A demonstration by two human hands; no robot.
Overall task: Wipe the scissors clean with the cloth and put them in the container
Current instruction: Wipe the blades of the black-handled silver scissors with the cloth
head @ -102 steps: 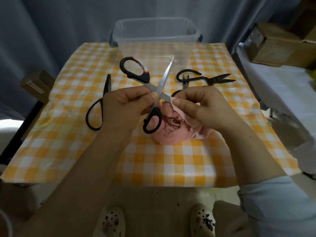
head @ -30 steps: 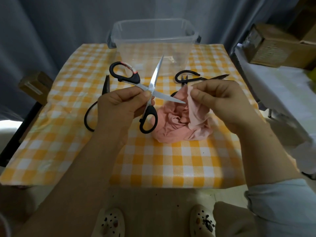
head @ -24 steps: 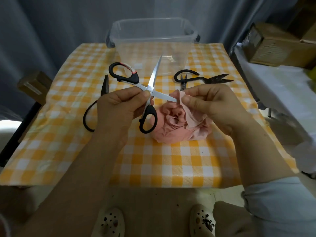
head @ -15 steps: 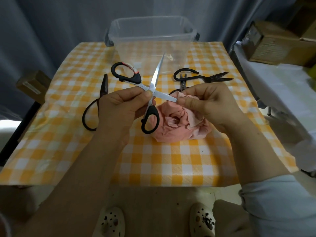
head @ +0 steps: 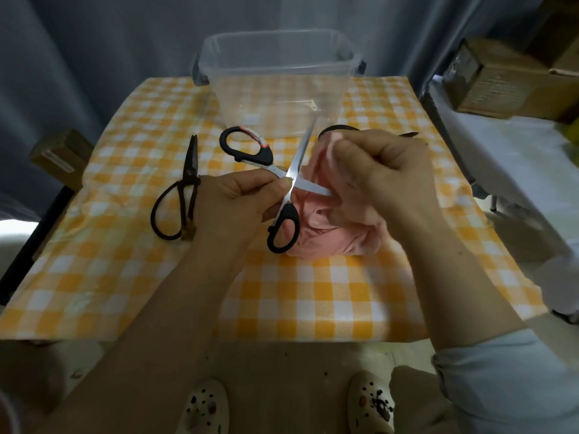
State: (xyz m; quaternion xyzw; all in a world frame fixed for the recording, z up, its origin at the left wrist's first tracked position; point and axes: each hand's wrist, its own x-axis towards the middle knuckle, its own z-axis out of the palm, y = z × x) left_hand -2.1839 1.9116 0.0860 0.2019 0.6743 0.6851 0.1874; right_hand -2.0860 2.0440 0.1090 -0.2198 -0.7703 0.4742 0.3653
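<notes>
Head view of the wiping step. The left hand [head: 241, 202] pinches the black-handled scissors [head: 293, 172] at the pivot between thumb and curled fingers and holds them above the surface [head: 313, 296], which carries an orange-and-white checked cover. The scissors are open: one blade points away toward the container [head: 282, 89], the other points right, its tip meeting the pink cloth [head: 332, 236]. The right hand [head: 382, 180] pinches a raised fold of that cloth between thumb and fingertips, while the rest of the cloth lies bunched on the surface beneath both hands. The container, of clear plastic, stands at the far edge of the surface. A pair of dark scissors [head: 191, 161] lies closed to the left; a third pair [head: 338, 128] lies partly hidden behind the right hand. A cardboard box [head: 501, 79] sits at far right.
</notes>
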